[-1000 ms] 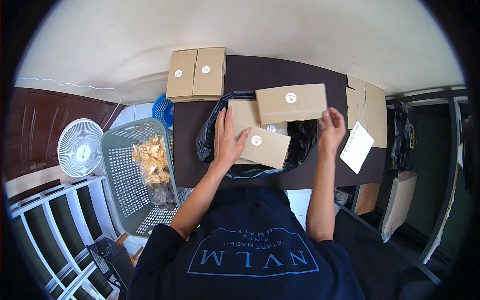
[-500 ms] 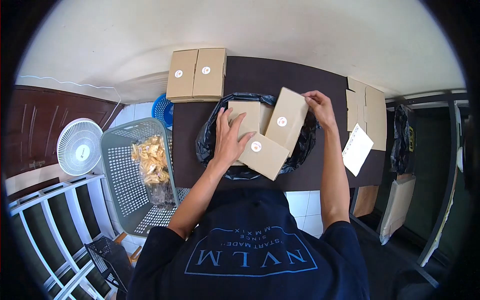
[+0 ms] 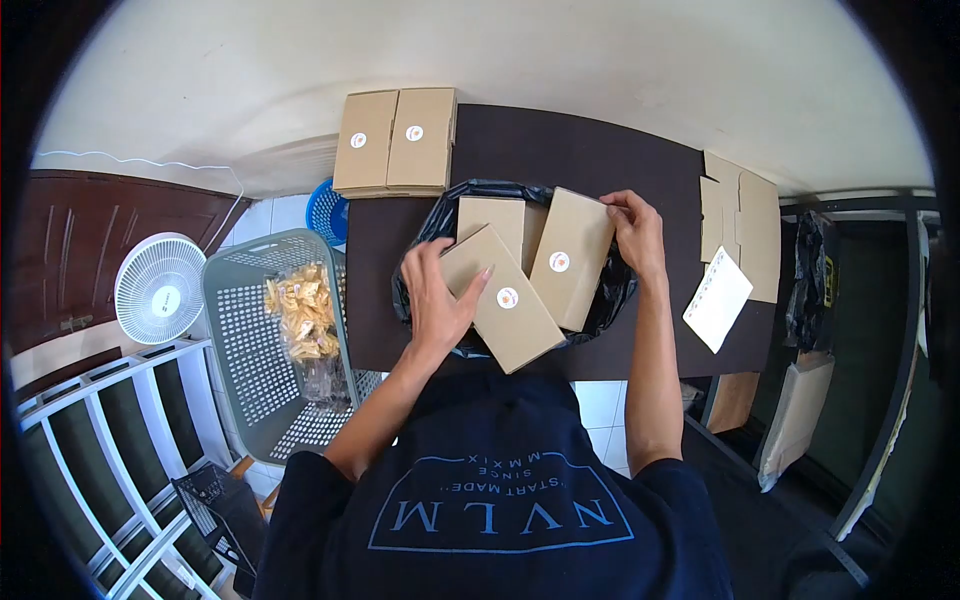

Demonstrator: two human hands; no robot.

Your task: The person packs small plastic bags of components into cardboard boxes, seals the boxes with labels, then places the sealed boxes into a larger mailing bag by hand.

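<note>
My left hand point(image 3: 436, 302) grips the left end of a brown cardboard box with a round sticker point(image 3: 503, 300), its thumb on the lid. My right hand point(image 3: 636, 232) pinches the top right corner of a second stickered box point(image 3: 572, 258). Both boxes lie tilted over a black plastic bag point(image 3: 478, 190), whose opened rim spreads around them. Another box point(image 3: 492, 222) sits behind, partly covered by the one at my left hand. The fingertips of my left hand are partly hidden behind its box.
Stacked stickered boxes point(image 3: 421, 138) stand at the table's back left. Flat cardboard point(image 3: 757, 235) and a white sheet point(image 3: 718, 300) lie on the right. Left of the table are a grey basket point(image 3: 245, 350) with bagged snacks point(image 3: 303, 310), a blue basket point(image 3: 326, 213) and a fan point(image 3: 160, 290).
The box at my left hand has turned and its left end has come up, uncovering less of the box behind. The right box has shifted slightly down with my right hand.
</note>
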